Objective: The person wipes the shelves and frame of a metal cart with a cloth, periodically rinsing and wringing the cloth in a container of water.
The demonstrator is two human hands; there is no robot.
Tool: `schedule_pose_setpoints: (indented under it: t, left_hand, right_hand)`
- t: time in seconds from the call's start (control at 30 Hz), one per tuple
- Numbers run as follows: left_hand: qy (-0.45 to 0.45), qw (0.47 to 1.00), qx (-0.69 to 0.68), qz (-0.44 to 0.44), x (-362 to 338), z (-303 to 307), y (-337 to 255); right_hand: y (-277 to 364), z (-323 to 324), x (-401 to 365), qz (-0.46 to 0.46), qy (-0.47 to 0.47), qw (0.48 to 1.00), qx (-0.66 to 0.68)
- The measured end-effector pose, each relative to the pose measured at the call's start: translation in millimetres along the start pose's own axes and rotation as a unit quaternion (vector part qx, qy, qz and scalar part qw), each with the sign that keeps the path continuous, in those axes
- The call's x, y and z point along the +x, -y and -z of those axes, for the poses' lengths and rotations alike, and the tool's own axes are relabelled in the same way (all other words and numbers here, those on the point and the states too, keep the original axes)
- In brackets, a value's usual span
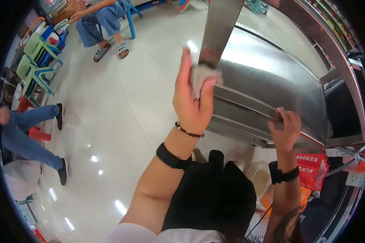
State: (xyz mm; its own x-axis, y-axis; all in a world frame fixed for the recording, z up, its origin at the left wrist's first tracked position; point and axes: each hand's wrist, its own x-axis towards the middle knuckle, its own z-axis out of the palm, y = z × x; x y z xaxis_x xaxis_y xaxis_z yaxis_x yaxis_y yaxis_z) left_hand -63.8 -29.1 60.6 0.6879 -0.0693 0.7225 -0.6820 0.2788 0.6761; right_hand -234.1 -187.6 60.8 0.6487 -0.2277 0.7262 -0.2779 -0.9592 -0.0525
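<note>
My left hand (192, 99) is closed on a crumpled grey cloth (205, 79) and is blurred at the fingertips. It is beside the upright post (219, 28) of a stainless steel rack, and the cloth appears to lie against the post's lower part. My right hand (287, 129) rests at the front rail of the rack's steel shelf (267, 73), thumb and fingers apart, with nothing held in it. A beaded bracelet and a black band are on my left wrist and forearm; another black band is on the right.
A red bag (312, 170) and an orange bag (267, 200) lie near my right arm. At the left, a person in jeans (32, 125) stands by green chairs (32, 73). Another person (99, 24) sits at the top left. Pale glossy tiles (109, 121) cover the floor.
</note>
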Motion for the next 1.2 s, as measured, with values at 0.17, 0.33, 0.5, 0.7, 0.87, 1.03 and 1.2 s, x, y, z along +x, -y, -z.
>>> schedule_pose_setpoints:
  t: [0.17, 0.33, 0.5, 0.7, 0.87, 1.03, 1.2]
  left_hand:
    - [0.011, 0.992, 0.120, -0.025, 3.2, 2.4, -2.1]
    - [0.052, 0.990, 0.128, 0.039, -51.9, 19.9, 50.2]
    - [0.101, 0.977, 0.185, 0.030, -60.7, 31.5, 58.5]
    - [0.002, 0.986, 0.147, -0.080, 25.4, -2.4, -17.4]
    - [-0.045, 0.969, 0.140, -0.196, 81.9, -17.2, -56.7]
    - [0.048, 0.988, 0.142, -0.042, 7.5, 10.6, -17.1]
    - [0.071, 0.979, 0.193, 0.008, -73.3, 25.7, 57.4]
  right_hand:
    - [-2.8, 1.2, 1.5, -0.003, 0.019, 1.000, 0.015]
    - [1.8, -2.8, 4.0, -0.001, -0.015, 1.000, 0.013]
    - [3.5, -2.5, 4.1, 0.000, -0.015, 1.000, 0.005]
    - [5.1, -3.0, 1.8, -0.016, -0.028, 0.999, 0.004]
    - [6.4, 0.7, 0.4, -0.019, -0.018, 1.000, -0.005]
    - [4.6, 2.6, -1.7, -0.004, -0.018, 1.000, 0.018]
    - [4.5, -1.7, 1.0, -0.007, -0.021, 1.000, 0.005]
